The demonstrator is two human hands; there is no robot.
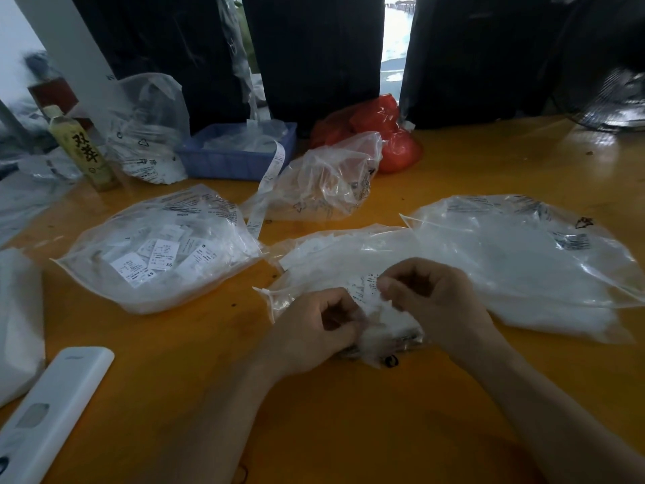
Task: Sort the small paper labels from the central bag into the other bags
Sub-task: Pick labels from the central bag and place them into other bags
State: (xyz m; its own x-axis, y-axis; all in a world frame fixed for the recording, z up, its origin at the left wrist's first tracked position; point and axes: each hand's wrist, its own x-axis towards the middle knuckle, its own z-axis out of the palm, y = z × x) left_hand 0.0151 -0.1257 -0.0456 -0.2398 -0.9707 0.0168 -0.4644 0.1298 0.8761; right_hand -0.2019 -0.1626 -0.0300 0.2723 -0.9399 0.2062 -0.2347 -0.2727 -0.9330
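Observation:
The central clear bag [335, 253] lies on the orange table, full of small white paper labels. My left hand [314, 330] grips a bunch of white labels [380, 323] at the bag's near end. My right hand [432, 302] pinches the top of the same bunch from the right. A clear bag [157, 253] with several printed XS labels sits to the left. Another large clear bag [534, 260] of white labels lies to the right. A crumpled clear bag [328, 179] stands behind the central one.
A blue tray [237, 155] with a hanging label strip [268, 179], a red bag [380, 131], a green bottle [83, 148] and another clear bag [146, 131] line the back. A white remote [49, 410] lies near left. A fan [614, 99] stands far right.

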